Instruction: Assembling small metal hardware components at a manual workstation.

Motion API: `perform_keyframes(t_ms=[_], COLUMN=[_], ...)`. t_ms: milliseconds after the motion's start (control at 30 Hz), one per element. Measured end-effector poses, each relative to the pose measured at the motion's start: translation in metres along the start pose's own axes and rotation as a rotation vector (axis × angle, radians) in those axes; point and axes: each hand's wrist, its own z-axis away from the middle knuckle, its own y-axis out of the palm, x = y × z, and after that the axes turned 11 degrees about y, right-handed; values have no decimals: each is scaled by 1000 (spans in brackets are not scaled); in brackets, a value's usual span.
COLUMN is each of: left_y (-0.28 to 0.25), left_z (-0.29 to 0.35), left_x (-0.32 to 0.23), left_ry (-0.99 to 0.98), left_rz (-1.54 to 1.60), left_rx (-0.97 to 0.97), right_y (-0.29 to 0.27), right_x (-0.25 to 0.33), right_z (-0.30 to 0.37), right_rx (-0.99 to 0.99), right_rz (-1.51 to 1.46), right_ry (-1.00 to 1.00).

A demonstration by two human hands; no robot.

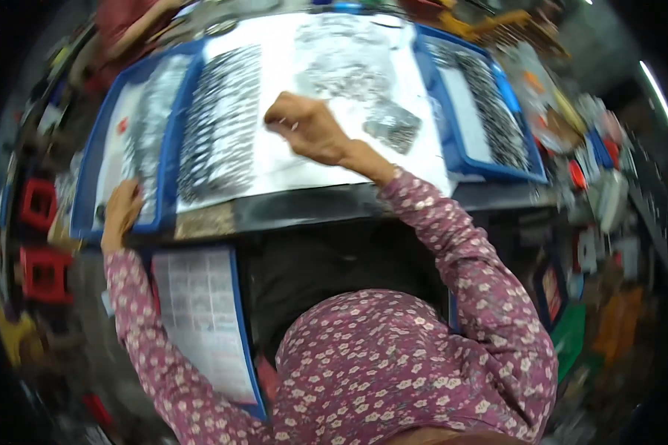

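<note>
My right hand (309, 130) hangs over the white-covered table, fingers curled together in a pinch. A small bright glint shows at its fingers, too small to name. To its left, small shiny metal parts (219, 119) lie in rows on the white sheet. My left hand (122, 208) is at the near end of the left blue tray (167, 159), beside the metal parts (156, 111) inside; blur hides what its fingers do. Beyond my right hand is a loose spread of metal pieces (345, 63), and to its right a clear bag of small parts (393, 126).
A second blue tray (490, 172) with rows of metal parts stands at the right. The table's dark front edge (312, 208) runs before me. Below hangs a blue-edged printed sheet (200, 319). Red stools (44, 274) stand at left; another person (126, 30) is at far left.
</note>
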Motion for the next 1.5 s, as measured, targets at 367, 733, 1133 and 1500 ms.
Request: perform_keyframes(t_ms=[367, 733, 1133, 1500], left_y=[-3, -22, -27, -26], left_z=[14, 9, 12, 15], left_x=[2, -31, -59, -63], left_ry=[343, -79, -276, -307], left_rz=[-97, -26, 92, 84], left_rx=[-289, -350, -486, -556], right_y=[-116, -241, -254, -243], right_x=[-3, -136, -281, -318], right_z=[80, 68, 41, 39], right_rx=[-36, -48, -83, -89], right_rz=[108, 100, 787, 969], right_ry=[204, 510, 777, 638])
